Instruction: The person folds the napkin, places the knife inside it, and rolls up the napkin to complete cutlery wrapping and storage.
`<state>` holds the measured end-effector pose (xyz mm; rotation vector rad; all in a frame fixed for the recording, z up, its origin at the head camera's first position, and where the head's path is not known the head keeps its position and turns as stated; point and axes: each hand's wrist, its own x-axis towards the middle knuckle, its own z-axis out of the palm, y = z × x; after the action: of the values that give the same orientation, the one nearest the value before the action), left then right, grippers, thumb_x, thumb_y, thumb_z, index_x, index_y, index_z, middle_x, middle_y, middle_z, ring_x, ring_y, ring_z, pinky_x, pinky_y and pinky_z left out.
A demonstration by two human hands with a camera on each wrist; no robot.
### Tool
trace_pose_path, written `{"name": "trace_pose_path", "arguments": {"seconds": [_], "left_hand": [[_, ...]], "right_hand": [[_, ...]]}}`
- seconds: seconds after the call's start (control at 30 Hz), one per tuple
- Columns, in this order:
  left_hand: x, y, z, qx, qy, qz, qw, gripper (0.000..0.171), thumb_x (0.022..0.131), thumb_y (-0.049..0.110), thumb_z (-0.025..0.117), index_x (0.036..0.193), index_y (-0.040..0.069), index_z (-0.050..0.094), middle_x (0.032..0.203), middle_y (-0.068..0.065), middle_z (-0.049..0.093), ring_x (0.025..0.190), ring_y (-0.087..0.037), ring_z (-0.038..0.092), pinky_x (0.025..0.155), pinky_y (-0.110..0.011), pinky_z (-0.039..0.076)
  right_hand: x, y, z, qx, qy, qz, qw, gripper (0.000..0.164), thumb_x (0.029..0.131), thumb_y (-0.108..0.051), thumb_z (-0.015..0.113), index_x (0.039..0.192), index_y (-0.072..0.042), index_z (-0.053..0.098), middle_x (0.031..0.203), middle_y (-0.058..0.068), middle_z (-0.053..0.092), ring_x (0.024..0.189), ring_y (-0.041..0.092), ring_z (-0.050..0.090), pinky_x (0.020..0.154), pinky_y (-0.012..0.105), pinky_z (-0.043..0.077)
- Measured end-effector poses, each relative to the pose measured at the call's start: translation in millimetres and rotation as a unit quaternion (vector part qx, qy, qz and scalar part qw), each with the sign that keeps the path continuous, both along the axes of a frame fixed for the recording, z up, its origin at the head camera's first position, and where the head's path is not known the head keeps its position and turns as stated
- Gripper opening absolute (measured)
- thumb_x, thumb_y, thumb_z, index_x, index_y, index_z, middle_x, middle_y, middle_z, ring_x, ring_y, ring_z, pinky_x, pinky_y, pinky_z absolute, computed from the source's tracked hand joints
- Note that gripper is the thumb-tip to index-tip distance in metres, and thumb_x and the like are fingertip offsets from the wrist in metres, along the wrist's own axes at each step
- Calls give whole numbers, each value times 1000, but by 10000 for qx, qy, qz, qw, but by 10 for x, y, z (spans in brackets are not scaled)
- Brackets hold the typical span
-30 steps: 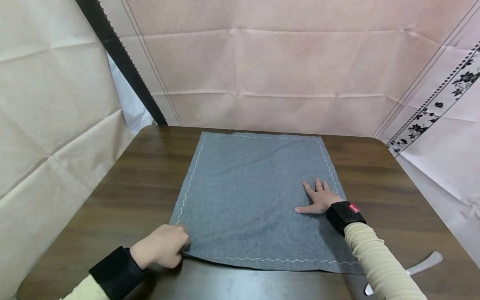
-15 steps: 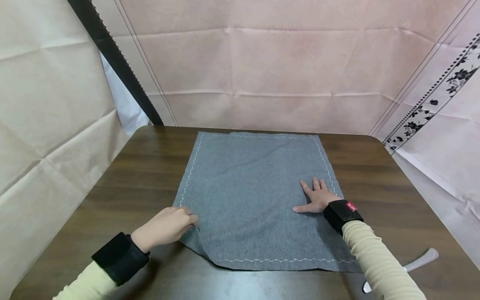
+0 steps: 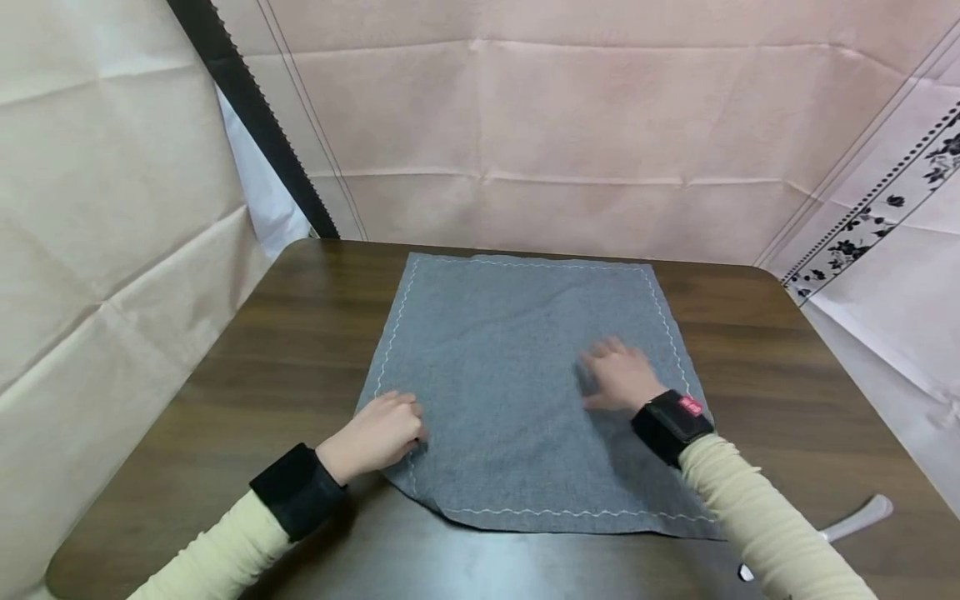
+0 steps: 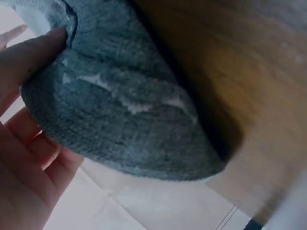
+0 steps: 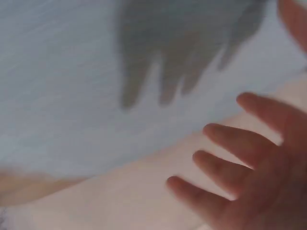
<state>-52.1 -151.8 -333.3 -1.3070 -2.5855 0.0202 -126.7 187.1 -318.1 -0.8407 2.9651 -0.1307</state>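
A blue-grey cloth [image 3: 517, 433] with a wavy white stitched line near its edges lies spread on the table. My left hand [image 3: 378, 433] grips its left edge close to the near corner, which is drawn inward. In the left wrist view, the cloth's stitched edge [image 4: 139, 105] bends between the thumb [image 4: 33, 55] and the fingers below it. My right hand [image 3: 621, 379], blurred in the head view, is over the right part of the cloth. The right wrist view shows its fingers [image 5: 230, 139] spread apart and holding nothing, with their shadow falling on the cloth.
The brown wooden table [image 3: 247, 400] has rounded far corners. A pale, shiny handle-shaped object [image 3: 858, 518] lies at the near right, partly hidden by the right sleeve [image 3: 765, 508]. Cream fabric sheets [image 3: 585, 125] hang behind and at both sides.
The left hand has moved right and away from the body, pulling the cloth's near left corner inward. The right hand has lifted from lying flat on the cloth and shifted slightly left.
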Motion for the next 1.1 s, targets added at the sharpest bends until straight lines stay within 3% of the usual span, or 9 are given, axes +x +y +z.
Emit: {"name": "trace_pose_path", "arguments": {"seconds": [0.07, 0.13, 0.23, 0.3, 0.43, 0.67, 0.8, 0.93, 1.1], "left_hand": [[-18, 10, 11, 259, -431, 83, 9987, 19, 69, 7, 77, 71, 13, 60, 65, 3, 52, 64, -13, 50, 61, -27, 40], [-44, 25, 24, 558, -836, 160, 9948, 26, 69, 8, 78, 75, 12, 53, 64, 5, 47, 61, -11, 48, 58, -26, 40], [-91, 63, 55, 973, -1182, 160, 9881, 35, 70, 7, 78, 71, 12, 43, 61, 7, 36, 58, -7, 38, 55, -23, 34], [-113, 89, 71, 1168, -1266, 70, 9850, 37, 71, 4, 76, 66, 13, 40, 61, 7, 31, 58, -7, 34, 55, -22, 30], [-121, 117, 80, 1308, -1261, -96, 9833, 35, 72, -1, 73, 62, 14, 43, 61, 8, 37, 60, -7, 36, 56, -21, 32], [-87, 66, 62, 1478, -1175, -217, 9818, 21, 71, -10, 62, 66, 10, 56, 66, 4, 48, 65, -9, 45, 62, -25, 41], [-67, 33, 62, 1357, -672, -129, 9884, 15, 72, -6, 62, 71, 9, 61, 74, 2, 48, 69, -12, 43, 63, -26, 39], [-49, 17, 53, 936, -28, 163, 9955, 5, 77, 6, 67, 81, 8, 66, 77, 0, 46, 70, -15, 40, 62, -28, 35], [-3, 8, -4, 466, -110, 349, 9982, 23, 81, 21, 66, 100, 7, 67, 80, -1, 52, 73, -17, 50, 62, -30, 40]], "right_hand": [[60, -319, 46, -438, -177, 540, 9974, 57, 72, -30, 76, 117, 1, 58, 107, 17, 62, 103, 32, 55, 83, 46, 44], [139, -645, 74, -898, -736, 1020, 9880, 50, 78, -29, 72, 117, 0, 59, 93, 10, 66, 85, 21, 61, 74, 36, 48], [248, -1053, 83, -1392, -1577, 1534, 9655, 43, 83, -28, 67, 117, -2, 59, 71, 1, 64, 59, 9, 56, 57, 25, 45], [298, -1235, 49, -1580, -1739, 1811, 9550, 36, 84, -27, 66, 112, -5, 62, 58, -5, 55, 48, 4, 45, 49, 20, 37], [330, -1437, -68, -1967, -1496, 2114, 9456, 13, 82, -23, 69, 86, -10, 66, 49, -10, 40, 40, -1, 31, 42, 16, 26], [325, -1547, -168, -2728, -862, 2246, 9315, 25, 78, -12, 70, 55, -9, 59, 46, -10, 39, 40, -7, 27, 40, 12, 23], [327, -1543, -134, -2716, -745, 2012, 9382, 26, 75, -4, 64, 52, -11, 52, 45, -11, 35, 38, -4, 26, 39, 14, 21], [291, -1491, -88, -2788, -1136, 1095, 9473, 31, 76, -1, 57, 52, -13, 42, 40, -11, 38, 33, 0, 36, 36, 17, 26], [216, -1390, -49, -2873, -1321, -1, 9487, 30, 81, -1, 56, 53, -9, 47, 41, -4, 50, 34, 7, 49, 36, 24, 38]]}}
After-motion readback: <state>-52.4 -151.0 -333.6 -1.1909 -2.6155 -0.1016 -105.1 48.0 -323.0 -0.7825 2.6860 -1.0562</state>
